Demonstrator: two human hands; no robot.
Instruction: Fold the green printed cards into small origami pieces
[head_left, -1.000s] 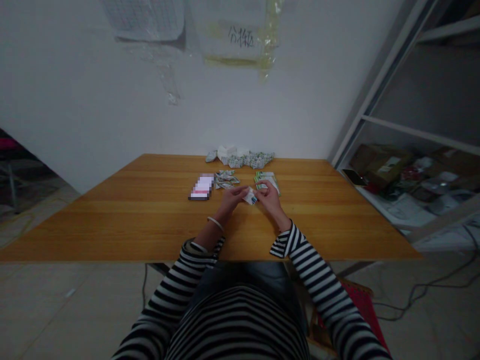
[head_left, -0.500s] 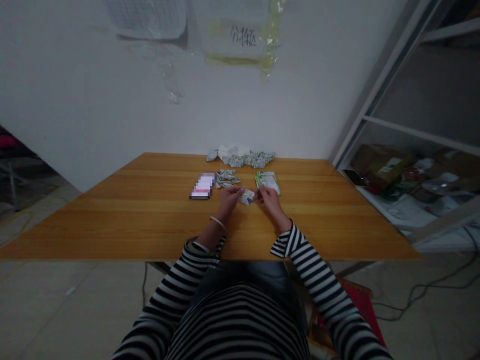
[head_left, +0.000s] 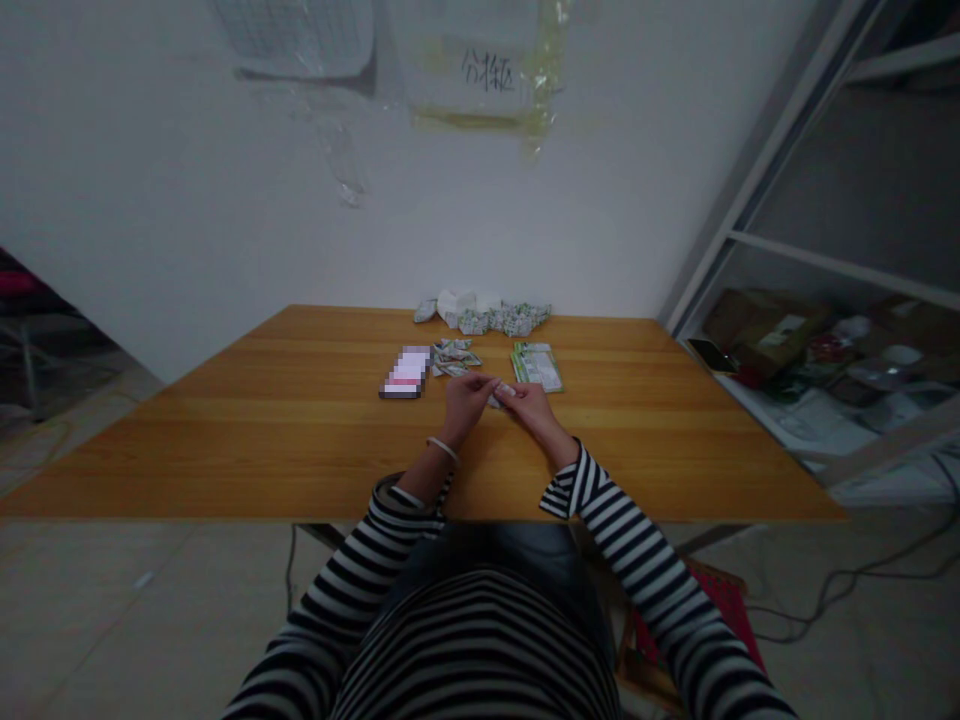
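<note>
My left hand (head_left: 465, 398) and my right hand (head_left: 528, 404) meet over the middle of the wooden table (head_left: 300, 440). Both pinch one small white printed packet (head_left: 498, 397), which is mostly hidden between the fingers. A bracelet sits on my left wrist. Just beyond my right hand lies a flat stack of green-and-white packets (head_left: 536, 365). A small cluster of folded packets (head_left: 453, 358) lies beyond my left hand.
A blurred-out flat rectangle (head_left: 406, 372) lies left of the folded packets. A heap of more packets (head_left: 487, 315) sits at the table's far edge by the wall. A metal shelf (head_left: 825, 330) with boxes stands at the right. Cables trail on the floor.
The hands have drawn closer together around the packet, which showed more openly before and is now mostly covered by the fingers. The stack behind the right hand is now uncovered.
</note>
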